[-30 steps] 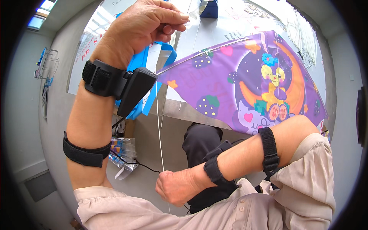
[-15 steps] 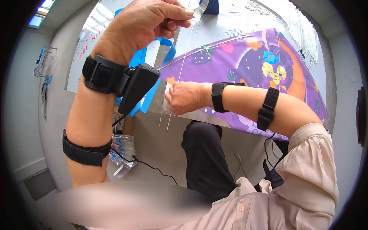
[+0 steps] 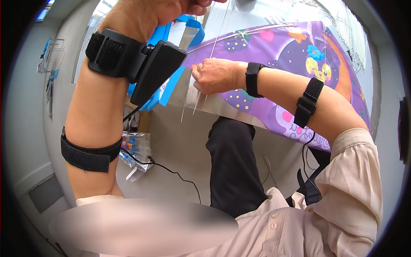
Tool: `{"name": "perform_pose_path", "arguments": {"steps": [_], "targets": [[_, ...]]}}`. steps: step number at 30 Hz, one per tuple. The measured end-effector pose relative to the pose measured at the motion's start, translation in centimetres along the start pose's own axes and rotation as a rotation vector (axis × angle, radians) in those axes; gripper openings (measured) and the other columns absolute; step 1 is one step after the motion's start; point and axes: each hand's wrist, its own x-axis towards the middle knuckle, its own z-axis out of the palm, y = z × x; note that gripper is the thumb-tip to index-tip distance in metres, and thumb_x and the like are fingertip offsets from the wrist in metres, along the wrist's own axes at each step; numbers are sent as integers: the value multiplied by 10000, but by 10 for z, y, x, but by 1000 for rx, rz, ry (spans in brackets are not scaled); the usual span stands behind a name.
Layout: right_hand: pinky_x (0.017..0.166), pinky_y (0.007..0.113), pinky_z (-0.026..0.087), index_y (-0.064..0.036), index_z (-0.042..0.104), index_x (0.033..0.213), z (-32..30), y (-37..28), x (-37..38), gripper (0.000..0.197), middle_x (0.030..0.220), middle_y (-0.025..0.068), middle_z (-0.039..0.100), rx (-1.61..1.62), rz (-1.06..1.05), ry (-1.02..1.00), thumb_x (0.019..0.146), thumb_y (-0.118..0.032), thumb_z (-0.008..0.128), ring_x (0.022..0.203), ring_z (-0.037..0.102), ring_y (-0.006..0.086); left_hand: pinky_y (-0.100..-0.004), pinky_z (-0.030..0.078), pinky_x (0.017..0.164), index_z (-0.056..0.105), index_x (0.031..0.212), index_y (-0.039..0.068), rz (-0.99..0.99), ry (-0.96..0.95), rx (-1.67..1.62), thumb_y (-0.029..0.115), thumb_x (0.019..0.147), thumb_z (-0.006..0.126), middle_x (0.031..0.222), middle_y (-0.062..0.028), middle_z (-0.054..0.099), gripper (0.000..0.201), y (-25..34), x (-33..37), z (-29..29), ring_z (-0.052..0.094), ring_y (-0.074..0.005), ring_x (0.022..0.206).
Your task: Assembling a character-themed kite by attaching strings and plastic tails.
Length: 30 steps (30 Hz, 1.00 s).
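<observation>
Underneath, near my left elbow, clear plastic bags (image 3: 136, 150) sit in a heap with blue and orange pieces inside, too small and crinkled to make out. Just above them, in shadow below the worktop (image 3: 214, 105), dark and pale things sit against something brown, a box or a shelf; I can't tell which. Over on the left wall a wire rack (image 3: 53, 53) carries small blue items, blurred by distance.

My right hand (image 3: 218, 76) is curled over the near edge of the worktop, its fingers (image 3: 199, 73) pinched on a thin white string (image 3: 220, 32), whose end hangs below my fist; the exact grip is hidden. The purple kite (image 3: 269, 55) lies spread on the worktop behind that hand, and my forearm covers part of its printed bear. My left hand (image 3: 169, 10) is raised at the top edge, where its fingertips are cut off, so I can't tell what they grasp. Blue cloth (image 3: 169, 92) lies beneath that wrist, partly hidden by a black strapped-on device (image 3: 157, 70). A soft blur covers my lap.
</observation>
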Motion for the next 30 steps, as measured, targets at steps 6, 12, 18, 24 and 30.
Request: {"name": "perform_pose_path", "arguments": {"steps": [6, 12, 18, 24, 30], "targets": [[656, 336, 534, 38, 628, 730, 9, 2, -1, 153, 915, 228, 639, -28, 59, -29, 725, -110, 591, 756, 663, 257, -236, 458, 516, 639, 834, -43, 24, -44, 6, 45, 811, 663, 694, -99, 624, 94, -6, 1, 0, 558, -124, 566], [562, 340, 511, 30, 613, 666, -1, 2, 2, 139, 707, 111, 577, 63, 124, -71, 726, -93, 592, 664, 633, 225, -215, 449, 540, 636, 919, -13, 76, -51, 40, 74, 819, 653, 689, -42, 598, 133, -14, -1, -7, 540, -90, 580], [556, 336, 509, 6, 583, 641, 0, 10, -8, 125, 674, 89, 546, 79, 201, -24, 730, -81, 590, 638, 623, 217, -202, 441, 546, 644, 916, 9, 185, -99, 134, 144, 861, 640, 708, -23, 590, 146, -7, 0, -5, 543, -64, 613], [606, 387, 537, 9, 578, 775, -30, 56, -27, 78, 787, 190, 616, 192, 678, 85, 741, -60, 567, 697, 656, 319, -206, 432, 540, 648, 884, 13, 145, -80, 54, 133, 857, 637, 689, -25, 587, 124, -4, -7, -19, 529, -70, 589], [835, 389, 499, 28, 590, 901, -2, 183, -106, 267, 886, 244, 617, -49, 1347, 596, 740, -149, 709, 938, 613, 364, -200, 415, 520, 629, 869, 11, 168, 5, 68, 134, 853, 634, 654, -26, 576, 125, -8, -14, -8, 516, -71, 561]]}}
